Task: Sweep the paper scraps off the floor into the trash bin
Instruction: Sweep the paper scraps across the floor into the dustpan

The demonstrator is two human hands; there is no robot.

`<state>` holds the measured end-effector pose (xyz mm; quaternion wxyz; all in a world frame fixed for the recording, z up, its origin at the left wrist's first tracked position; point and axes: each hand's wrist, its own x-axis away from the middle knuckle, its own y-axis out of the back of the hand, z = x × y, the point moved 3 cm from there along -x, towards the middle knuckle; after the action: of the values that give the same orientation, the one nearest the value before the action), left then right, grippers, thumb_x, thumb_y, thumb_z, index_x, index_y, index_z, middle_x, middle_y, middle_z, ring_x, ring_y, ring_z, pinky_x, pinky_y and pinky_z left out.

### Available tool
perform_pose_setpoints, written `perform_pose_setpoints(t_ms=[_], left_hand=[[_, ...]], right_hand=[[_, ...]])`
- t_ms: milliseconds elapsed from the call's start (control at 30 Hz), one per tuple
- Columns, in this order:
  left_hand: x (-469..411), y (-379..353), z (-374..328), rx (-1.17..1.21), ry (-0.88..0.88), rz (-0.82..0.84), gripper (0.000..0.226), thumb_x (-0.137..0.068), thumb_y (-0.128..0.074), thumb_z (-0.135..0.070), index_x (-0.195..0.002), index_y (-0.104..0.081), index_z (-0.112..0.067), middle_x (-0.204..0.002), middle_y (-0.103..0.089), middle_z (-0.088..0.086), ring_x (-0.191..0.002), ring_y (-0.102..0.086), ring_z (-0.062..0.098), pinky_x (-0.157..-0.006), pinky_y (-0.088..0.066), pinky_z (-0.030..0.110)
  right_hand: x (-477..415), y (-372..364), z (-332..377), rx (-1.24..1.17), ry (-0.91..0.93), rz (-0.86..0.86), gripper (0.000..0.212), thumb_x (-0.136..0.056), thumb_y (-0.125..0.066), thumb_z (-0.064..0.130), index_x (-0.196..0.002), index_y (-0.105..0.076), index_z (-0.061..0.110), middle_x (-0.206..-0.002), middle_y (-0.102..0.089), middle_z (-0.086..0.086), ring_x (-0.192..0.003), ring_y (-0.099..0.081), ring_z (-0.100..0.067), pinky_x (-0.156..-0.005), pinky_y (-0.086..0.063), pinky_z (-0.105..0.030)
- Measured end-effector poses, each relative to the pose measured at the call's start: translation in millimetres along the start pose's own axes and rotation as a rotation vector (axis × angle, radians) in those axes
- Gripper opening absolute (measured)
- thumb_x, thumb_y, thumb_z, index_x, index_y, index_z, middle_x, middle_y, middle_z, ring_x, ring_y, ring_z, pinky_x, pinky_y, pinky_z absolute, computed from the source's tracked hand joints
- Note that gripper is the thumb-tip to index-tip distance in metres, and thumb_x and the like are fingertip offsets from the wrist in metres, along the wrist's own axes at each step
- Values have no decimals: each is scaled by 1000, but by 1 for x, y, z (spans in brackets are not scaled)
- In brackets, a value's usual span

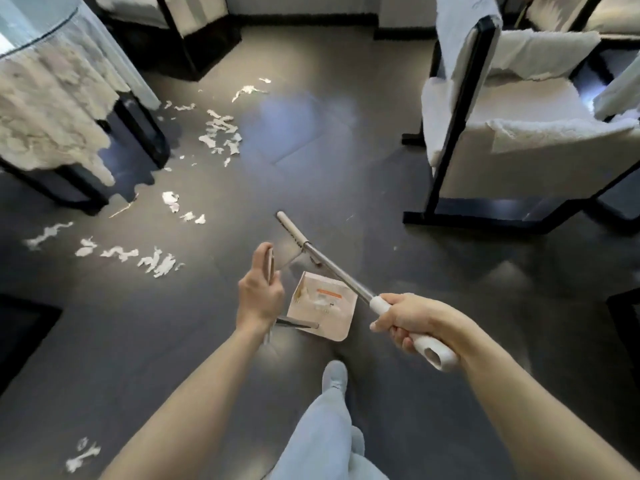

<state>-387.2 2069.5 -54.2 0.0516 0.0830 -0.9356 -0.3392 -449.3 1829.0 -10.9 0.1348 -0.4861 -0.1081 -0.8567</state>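
White paper scraps (221, 133) lie scattered over the dark grey floor (346, 150). Most are on the left, in loose clusters running from beside the foot of the table toward the near left corner. A lace cloth (52, 109) hangs from the glass tabletop (34, 26) above some of them.

The right hand (412, 323) is closed round a white grip (436, 351). From this grip a metal pole (336, 275) slants up and to the left, ending in a beige tip. The left hand (259, 299) grips a slim beige handle (270, 263), held nearly upright, with the fingers lying along it.

Between the two hands and lower down sits a pale pink dustpan (325, 313) with an orange-marked label on its face. Which of the two poles it hangs from is hard to make out.

Below, a grey shoe (334, 374) and a light trouser leg stand on the floor. A white-cushioned armchair (519, 133) with a black frame stands at the right, well apart from the scraps.
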Motion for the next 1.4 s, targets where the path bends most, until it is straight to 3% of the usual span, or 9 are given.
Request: perform_pose_setpoints(t_ms=[100, 233, 333, 467, 733, 1000, 1167, 1333, 1400], left_hand=[[39, 45, 36, 17, 90, -103, 44, -89, -54, -10, -126, -47, -33, -92, -61, -4, -82, -57, 22, -71, -36, 24], [89, 103, 87, -19, 184, -246, 46, -88, -58, -10, -127, -49, -32, -96, -67, 4, -84, -61, 28, -66, -33, 22], [132, 146, 128, -23, 273, -346, 48, -86, -60, -7, -128, -51, -29, -98, -70, 7, -85, -63, 35, -62, -30, 19], [197, 197, 181, -41, 431, -467, 49, -87, -59, -8, -130, -49, -30, -99, -70, 6, -85, -63, 35, -63, -33, 23], [346, 303, 283, 55, 655, -710, 45, -91, -54, -5, -130, -49, -27, -118, -65, -5, -102, -60, 23, -72, -33, 12], [454, 392, 380, 62, 847, -752, 44, -93, -52, -8, -125, -43, -37, -121, -63, -5, -94, -62, 30, -76, -46, 34], [474, 421, 411, 39, 920, -804, 44, -94, -52, -7, -122, -41, -39, -116, -62, -3, -86, -58, 27, -71, -40, 31], [483, 447, 423, 59, 1001, -893, 45, -95, -51, -10, -120, -37, -44, -104, -60, -2, -84, -60, 31, -71, -44, 35], [491, 451, 424, 63, 1048, -902, 44, -95, -53, -12, -123, -37, -42, -108, -60, 2, -87, -62, 33, -75, -49, 38]], right_hand=[[-7, -55, 5, 93, 53, 52, 19, -89, -57, 2, -88, -53, 20, -38, -45, 4, -32, -36, -6, -34, -33, -15], [-19, -129, 16, 248, 78, 140, 19, -89, -56, 2, -84, -52, 21, -37, -45, 5, -30, -36, -6, -35, -34, -16], [-23, -189, 23, 374, 76, 205, 12, -88, -54, 1, -94, -55, 10, -40, -43, 2, -31, -35, -7, -35, -33, -15], [-23, -276, 23, 530, 68, 290, 22, -88, -54, -1, -110, -56, 2, -47, -43, -2, -33, -36, -8, -36, -34, -15], [-9, -467, -11, 854, 136, 375, 20, -87, -58, 5, -106, -62, 6, -58, -50, -4, -45, -44, -14, -46, -38, -24], [-10, -639, -26, 1011, 167, 410, 16, -91, -55, 3, -107, -57, 3, -53, -45, -5, -47, -39, -15, -49, -36, -26], [-17, -706, -15, 1366, 307, 432, 23, -95, -52, 11, -114, -51, -2, -54, -52, -7, -46, -48, -21, -53, -40, -28], [-43, -753, 4, 1575, 345, 357, 8, -89, -52, 6, -83, -59, 5, -43, -56, -1, -56, -55, -23, -67, -49, -28], [-55, -767, 10, 1555, 299, 342, 4, -88, -54, 4, -85, -57, 7, -28, -48, 7, -56, -53, -21, -59, -49, -27]])
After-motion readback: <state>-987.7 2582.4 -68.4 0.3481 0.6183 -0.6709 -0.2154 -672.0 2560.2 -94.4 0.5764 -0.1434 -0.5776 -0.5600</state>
